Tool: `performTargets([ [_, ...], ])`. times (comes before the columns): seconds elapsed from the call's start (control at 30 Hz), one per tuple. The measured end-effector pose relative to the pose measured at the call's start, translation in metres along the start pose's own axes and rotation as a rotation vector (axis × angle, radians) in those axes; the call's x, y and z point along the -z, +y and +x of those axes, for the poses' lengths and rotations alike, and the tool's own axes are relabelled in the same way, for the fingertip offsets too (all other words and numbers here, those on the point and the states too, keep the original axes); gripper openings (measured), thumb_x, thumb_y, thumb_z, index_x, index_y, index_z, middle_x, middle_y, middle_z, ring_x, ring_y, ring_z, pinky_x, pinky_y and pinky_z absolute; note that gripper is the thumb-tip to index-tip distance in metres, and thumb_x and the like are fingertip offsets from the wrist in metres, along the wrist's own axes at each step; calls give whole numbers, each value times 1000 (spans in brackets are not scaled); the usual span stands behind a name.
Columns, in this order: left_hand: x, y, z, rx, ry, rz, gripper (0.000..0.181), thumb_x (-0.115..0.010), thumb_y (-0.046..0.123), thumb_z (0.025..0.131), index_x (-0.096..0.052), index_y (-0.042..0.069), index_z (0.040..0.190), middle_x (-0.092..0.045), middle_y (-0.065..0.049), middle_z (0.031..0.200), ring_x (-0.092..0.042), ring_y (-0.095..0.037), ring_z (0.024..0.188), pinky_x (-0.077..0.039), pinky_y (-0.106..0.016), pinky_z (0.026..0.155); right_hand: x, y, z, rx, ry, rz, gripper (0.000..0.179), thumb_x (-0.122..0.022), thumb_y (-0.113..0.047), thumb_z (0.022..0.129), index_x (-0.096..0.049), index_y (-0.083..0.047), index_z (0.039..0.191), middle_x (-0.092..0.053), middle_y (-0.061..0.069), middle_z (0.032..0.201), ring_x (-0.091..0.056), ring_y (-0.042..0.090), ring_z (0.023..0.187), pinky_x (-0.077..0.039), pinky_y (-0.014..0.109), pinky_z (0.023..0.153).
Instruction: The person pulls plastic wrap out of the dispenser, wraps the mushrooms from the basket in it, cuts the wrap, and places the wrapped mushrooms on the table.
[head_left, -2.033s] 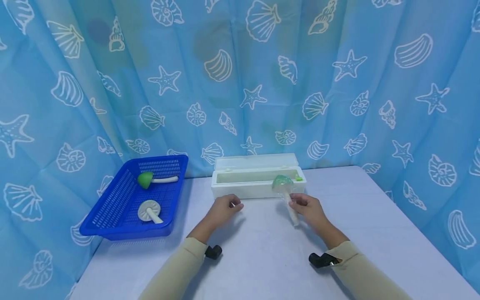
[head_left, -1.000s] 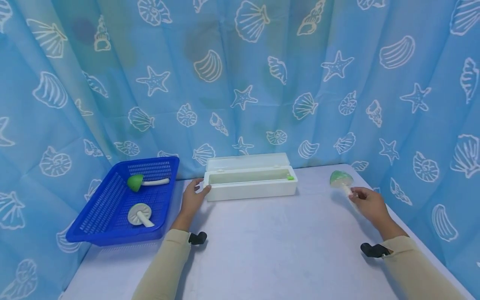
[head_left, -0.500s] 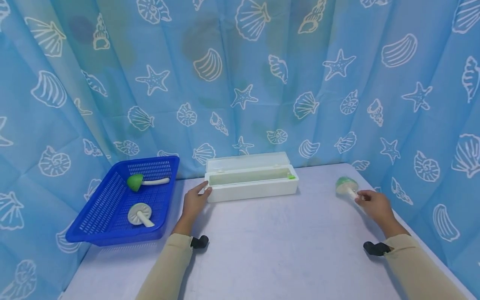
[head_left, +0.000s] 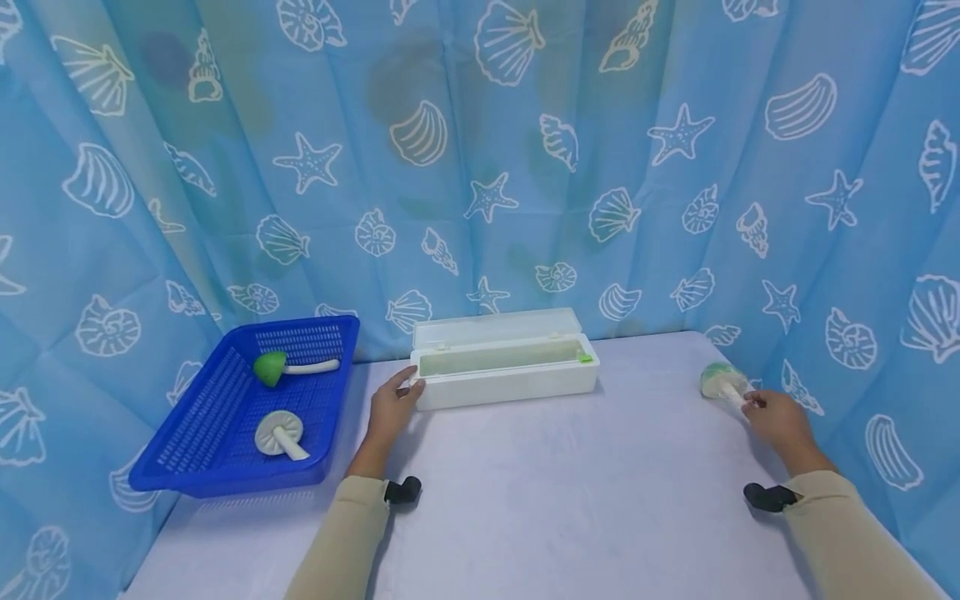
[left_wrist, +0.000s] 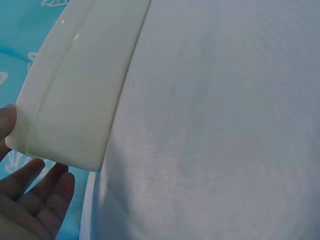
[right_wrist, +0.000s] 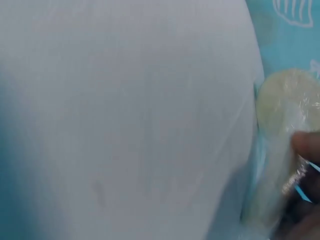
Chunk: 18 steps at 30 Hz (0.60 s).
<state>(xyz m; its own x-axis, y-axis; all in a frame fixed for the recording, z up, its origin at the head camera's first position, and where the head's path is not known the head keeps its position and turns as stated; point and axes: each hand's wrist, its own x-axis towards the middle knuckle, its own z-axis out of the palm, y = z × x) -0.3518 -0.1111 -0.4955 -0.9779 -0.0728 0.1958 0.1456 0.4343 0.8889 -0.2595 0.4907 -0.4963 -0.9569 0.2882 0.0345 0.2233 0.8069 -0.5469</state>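
Observation:
My right hand (head_left: 780,425) pinches the pale stem of a mushroom with a green cap (head_left: 722,379), near the table's far right edge. Clear shiny film covers this mushroom (right_wrist: 290,102), its pale cap underside facing the wrist camera. At the back middle of the table stands a long white cling film dispenser (head_left: 506,383); its clear lid (head_left: 497,327) is raised and a small green slider (head_left: 585,358) sits at the right end. My left hand (head_left: 388,408) holds the dispenser's left end, thumb and index finger at the front corner, other fingers loose (left_wrist: 62,197).
A blue slotted basket (head_left: 228,479) stands at the left. In it lie a green-capped mushroom (head_left: 272,367) on its side and another mushroom (head_left: 279,433) with its pale underside showing. A blue curtain (head_left: 480,167) with seashell prints hangs behind the white-covered table (head_left: 562,508).
My right hand has carried the wrapped mushroom from in front of the dispenser to the far right. My left hand has moved left and taken the dispenser's left end.

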Motion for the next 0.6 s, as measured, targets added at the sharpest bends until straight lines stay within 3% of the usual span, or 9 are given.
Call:
performTargets([
  [0.13, -2, -2, -1, 19, 9, -32, 48, -64, 34, 95, -56, 15, 138, -53, -16, 138, -59, -33, 115, -49, -47, 91, 6, 6, -1, -30, -86, -1, 56, -47, -27, 102, -39, 18, 134, -42, 42, 128, -46, 54, 110, -45, 59, 82],
  [0.3, -4, -3, 2, 20, 3, -49, 46, -63, 32, 96, -56, 15, 138, -53, -14, 138, -59, -31, 115, -49, -45, 90, 10, 4, -6, -61, -113, 21, 70, -47, -40, 101, -35, 20, 135, -41, 42, 128, -46, 53, 109, -44, 60, 84],
  [0.5, -3, -2, 3, 31, 8, -59, 46, -64, 31, 95, -57, 15, 137, -53, -14, 139, -59, -31, 115, -49, -46, 90, 16, -3, -5, -7, -17, -1, 75, -48, -44, 99, -37, 23, 132, -45, 41, 127, -42, 58, 114, -40, 64, 88],
  [0.6, -3, -2, 2, 32, 4, -69, 46, -65, 31, 95, -57, 14, 137, -52, -14, 139, -59, -32, 115, -49, -46, 90, 21, -10, -4, -42, 72, -2, 67, -49, -37, 100, -40, 22, 130, -49, 38, 124, -43, 57, 113, -36, 65, 90],
])
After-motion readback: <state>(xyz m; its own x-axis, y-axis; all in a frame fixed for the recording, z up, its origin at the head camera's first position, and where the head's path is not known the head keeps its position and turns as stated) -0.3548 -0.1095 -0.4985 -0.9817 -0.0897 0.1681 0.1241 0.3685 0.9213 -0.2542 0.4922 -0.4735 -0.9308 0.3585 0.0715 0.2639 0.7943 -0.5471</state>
